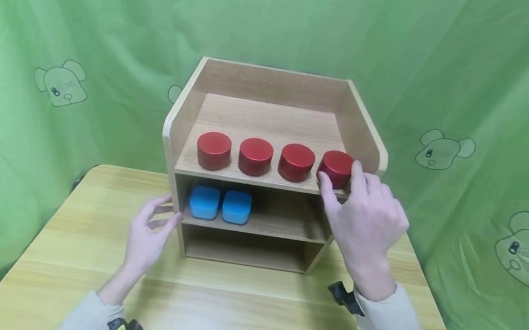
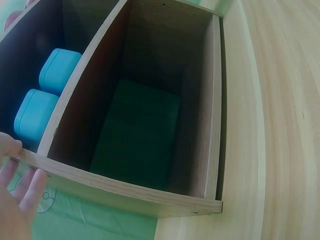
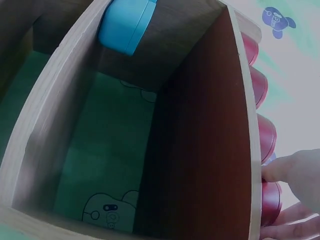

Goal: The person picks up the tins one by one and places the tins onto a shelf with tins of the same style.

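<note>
A small wooden shelf unit (image 1: 266,114) stands on the table. Along the front of its top board several round red containers (image 1: 255,158) sit in a row. My right hand (image 1: 371,219) holds the rightmost red container (image 1: 337,167) between thumb and fingers; the right wrist view shows this red container (image 3: 270,202) partly covered by the hand. My left hand (image 1: 148,236) grips the front edge of the left side panel, thumb at the edge and fingers along the outside. Beside it, on the middle shelf, two blue rounded boxes (image 1: 220,205) stand side by side at the left.
The bottom compartment (image 2: 135,135) shows no objects. Raised side walls and a back panel enclose the top board. The light wooden table (image 1: 244,309) extends in front of the unit, and a green curtain (image 1: 285,16) with printed mouse heads hangs behind and around.
</note>
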The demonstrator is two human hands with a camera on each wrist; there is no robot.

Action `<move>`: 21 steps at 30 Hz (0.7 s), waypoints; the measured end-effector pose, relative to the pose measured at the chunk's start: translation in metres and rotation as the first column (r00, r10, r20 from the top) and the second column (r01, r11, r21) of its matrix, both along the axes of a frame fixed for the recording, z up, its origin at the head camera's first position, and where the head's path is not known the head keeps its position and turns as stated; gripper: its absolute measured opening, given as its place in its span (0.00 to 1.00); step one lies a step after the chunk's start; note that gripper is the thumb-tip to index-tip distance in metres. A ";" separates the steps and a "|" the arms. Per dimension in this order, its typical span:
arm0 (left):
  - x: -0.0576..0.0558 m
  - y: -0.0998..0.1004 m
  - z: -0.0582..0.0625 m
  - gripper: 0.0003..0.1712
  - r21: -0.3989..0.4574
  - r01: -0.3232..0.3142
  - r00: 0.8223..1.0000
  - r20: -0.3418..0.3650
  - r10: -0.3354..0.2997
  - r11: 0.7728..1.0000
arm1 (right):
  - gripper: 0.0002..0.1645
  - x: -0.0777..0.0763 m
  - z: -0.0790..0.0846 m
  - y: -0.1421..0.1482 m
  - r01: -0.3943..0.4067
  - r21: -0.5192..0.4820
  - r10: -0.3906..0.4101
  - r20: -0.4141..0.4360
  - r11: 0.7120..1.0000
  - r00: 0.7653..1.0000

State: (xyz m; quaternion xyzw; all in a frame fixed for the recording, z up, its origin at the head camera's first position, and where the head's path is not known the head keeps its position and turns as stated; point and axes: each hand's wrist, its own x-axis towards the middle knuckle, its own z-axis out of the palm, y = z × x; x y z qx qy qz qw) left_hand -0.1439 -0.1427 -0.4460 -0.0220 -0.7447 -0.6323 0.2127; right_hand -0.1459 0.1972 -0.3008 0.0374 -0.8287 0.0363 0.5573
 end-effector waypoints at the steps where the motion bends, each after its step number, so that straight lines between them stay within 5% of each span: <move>1: 0.000 0.000 0.000 0.24 -0.002 0.000 1.000 0.001 0.000 1.000 | 0.32 0.000 0.000 0.000 0.000 0.000 0.000 0.009 1.000 1.000; 12: 0.003 -0.004 0.003 0.25 -0.026 0.032 0.999 0.004 -0.032 0.999 | 0.27 0.013 -0.009 0.014 -0.176 -0.073 0.163 -0.156 0.982 0.974; 21: 0.012 -0.016 0.008 0.23 -0.137 0.039 0.996 -0.070 -0.049 0.990 | 0.32 0.022 -0.027 0.039 -0.319 -0.144 0.295 -0.170 0.937 0.940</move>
